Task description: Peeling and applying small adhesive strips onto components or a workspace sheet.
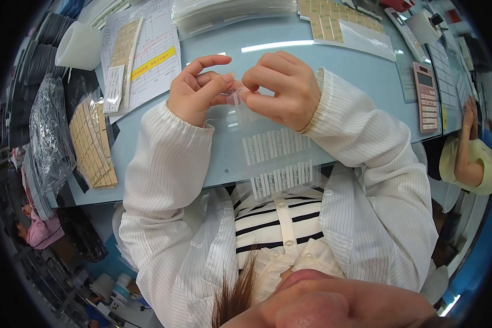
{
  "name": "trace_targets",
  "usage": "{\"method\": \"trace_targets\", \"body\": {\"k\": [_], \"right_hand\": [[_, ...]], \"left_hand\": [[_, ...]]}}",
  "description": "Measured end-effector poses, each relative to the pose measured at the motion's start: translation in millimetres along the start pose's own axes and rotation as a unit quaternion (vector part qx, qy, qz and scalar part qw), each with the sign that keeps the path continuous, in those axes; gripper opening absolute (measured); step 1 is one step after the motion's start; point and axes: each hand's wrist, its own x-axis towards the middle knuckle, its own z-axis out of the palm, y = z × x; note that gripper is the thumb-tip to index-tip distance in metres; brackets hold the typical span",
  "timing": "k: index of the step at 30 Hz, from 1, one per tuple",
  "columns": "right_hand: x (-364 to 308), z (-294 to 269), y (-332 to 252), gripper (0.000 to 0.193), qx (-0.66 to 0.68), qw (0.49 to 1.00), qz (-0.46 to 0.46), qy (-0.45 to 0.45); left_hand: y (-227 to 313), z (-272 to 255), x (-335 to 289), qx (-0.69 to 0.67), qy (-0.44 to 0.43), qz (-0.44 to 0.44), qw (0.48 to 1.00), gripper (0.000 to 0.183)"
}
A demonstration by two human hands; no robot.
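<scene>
A clear plastic sheet with rows of white printed stickers hangs from my hands, its lower end over the table's front edge and against my striped top. My right hand is closed, its thumb and forefinger pinching the sheet's upper edge. Close beside it, my left hand has its thumb and fingertips together at the sheet's upper left corner, while one finger stretches out above. Whatever lies exactly between the left fingertips is small and partly hidden.
Left on the blue-grey table are a printed form, tan adhesive pieces, a white roll and clear plastic bags. A stack of clear bags lies at the back. To the right are a pink calculator and another person.
</scene>
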Motion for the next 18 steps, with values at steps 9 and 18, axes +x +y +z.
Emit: {"method": "trace_targets", "body": {"k": [9,18], "right_hand": [[-5,-3,0,0.027,-0.045,0.998,-0.047,0.022],[1,-20,-7,0.030,0.206,0.964,0.162,0.049]], "left_hand": [[1,-3,-1,-0.015,0.015,0.008,1.000,0.034],[-7,1,4,-0.097,-0.101,-0.030,0.990,0.038]]}}
